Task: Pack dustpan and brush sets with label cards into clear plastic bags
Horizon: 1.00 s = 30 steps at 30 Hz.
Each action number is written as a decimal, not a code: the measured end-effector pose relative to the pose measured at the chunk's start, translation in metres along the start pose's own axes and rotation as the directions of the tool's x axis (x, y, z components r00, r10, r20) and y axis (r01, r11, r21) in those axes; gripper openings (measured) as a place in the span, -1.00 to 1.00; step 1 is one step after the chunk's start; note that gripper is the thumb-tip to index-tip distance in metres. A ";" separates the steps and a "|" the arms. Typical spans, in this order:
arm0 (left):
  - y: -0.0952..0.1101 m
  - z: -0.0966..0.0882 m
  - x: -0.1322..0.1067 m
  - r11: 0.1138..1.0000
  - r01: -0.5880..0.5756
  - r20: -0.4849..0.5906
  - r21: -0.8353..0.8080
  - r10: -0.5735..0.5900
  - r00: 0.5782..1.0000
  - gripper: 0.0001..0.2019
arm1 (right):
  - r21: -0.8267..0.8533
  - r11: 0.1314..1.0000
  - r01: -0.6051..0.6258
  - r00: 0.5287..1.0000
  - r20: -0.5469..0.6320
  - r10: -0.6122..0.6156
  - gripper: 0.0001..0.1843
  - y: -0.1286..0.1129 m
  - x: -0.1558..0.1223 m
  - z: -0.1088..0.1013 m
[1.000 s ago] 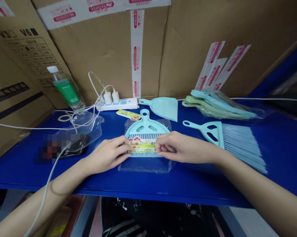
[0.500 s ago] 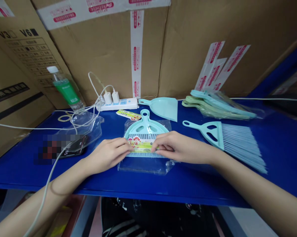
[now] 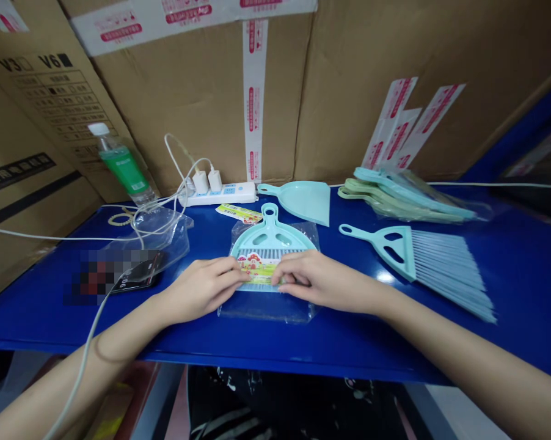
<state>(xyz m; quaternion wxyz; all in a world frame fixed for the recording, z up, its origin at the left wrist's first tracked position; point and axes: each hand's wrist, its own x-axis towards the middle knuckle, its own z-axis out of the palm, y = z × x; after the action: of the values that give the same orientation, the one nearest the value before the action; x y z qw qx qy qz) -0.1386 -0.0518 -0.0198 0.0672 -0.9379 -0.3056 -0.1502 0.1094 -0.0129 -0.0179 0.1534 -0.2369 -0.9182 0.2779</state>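
A light-blue dustpan [image 3: 270,227] with a brush nested in it lies on the table, handle pointing away from me, on or in a clear plastic bag [image 3: 266,310]. Across the bristles rests a printed card [image 3: 259,267] with mushrooms on a yellow-green ground. My left hand [image 3: 206,286] has its fingers closed at the card's left edge. From the other side my right hand [image 3: 310,276] pinches the card with thumb and curled fingers, covering its right end. Whether the card lies inside the plastic or over it, I cannot tell.
Behind are another dustpan [image 3: 305,201], a second card [image 3: 239,212] and a power strip [image 3: 229,193]. A loose brush [image 3: 413,256] and bagged sets [image 3: 408,195] lie right. Leftward are a phone [image 3: 140,272], cables and a bottle [image 3: 126,168]. Cardboard boxes [image 3: 202,98] stand behind.
My right hand has slid a little left along the card, toward my left hand. My left hand has barely moved, and the dustpan stays in place.
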 end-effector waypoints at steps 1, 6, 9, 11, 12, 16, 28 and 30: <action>0.000 0.000 0.000 1.000 0.001 0.004 -0.003 -0.001 1.000 -0.74 | -0.002 1.000 0.015 1.000 0.003 -0.015 -0.86 0.000 0.000 0.000; 0.001 -0.001 0.001 1.000 0.018 0.028 -0.003 -0.018 0.999 -0.73 | -0.010 0.998 0.059 0.998 0.017 -0.059 -0.79 -0.002 -0.001 -0.003; 0.001 -0.001 0.001 0.999 0.017 0.028 -0.029 -0.016 0.999 -0.74 | -0.022 0.998 0.059 0.998 0.040 -0.058 -0.77 -0.004 -0.001 -0.004; 0.001 -0.001 0.001 0.999 0.020 0.028 -0.046 -0.019 0.999 -0.75 | -0.022 0.999 0.048 0.998 0.052 -0.046 -0.77 -0.004 -0.001 -0.005; 0.001 -0.002 0.001 0.998 0.021 0.031 -0.051 -0.019 0.999 -0.75 | -0.020 0.999 0.044 0.997 0.058 -0.042 -0.77 -0.005 -0.001 -0.005; 0.001 -0.003 0.001 0.997 0.019 0.044 -0.072 -0.016 0.999 -0.75 | -0.009 0.999 0.033 0.997 0.064 -0.033 -0.77 -0.004 -0.001 -0.005; 0.003 -0.005 0.002 0.994 0.039 0.101 -0.106 -0.028 0.994 -0.75 | -0.009 1.000 0.015 0.991 0.131 -0.014 -0.74 -0.005 -0.003 -0.010; 0.003 -0.005 0.002 0.991 0.051 0.107 -0.123 -0.038 0.994 -0.76 | -0.008 1.000 0.013 0.992 0.127 -0.012 -0.73 -0.005 -0.003 -0.010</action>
<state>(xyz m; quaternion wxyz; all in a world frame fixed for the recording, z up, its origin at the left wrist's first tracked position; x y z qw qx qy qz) -0.1365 -0.0538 -0.0148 -0.0111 -0.9398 -0.3193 -0.1214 0.1147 -0.0134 -0.0075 0.0952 -0.2136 -0.9288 0.2875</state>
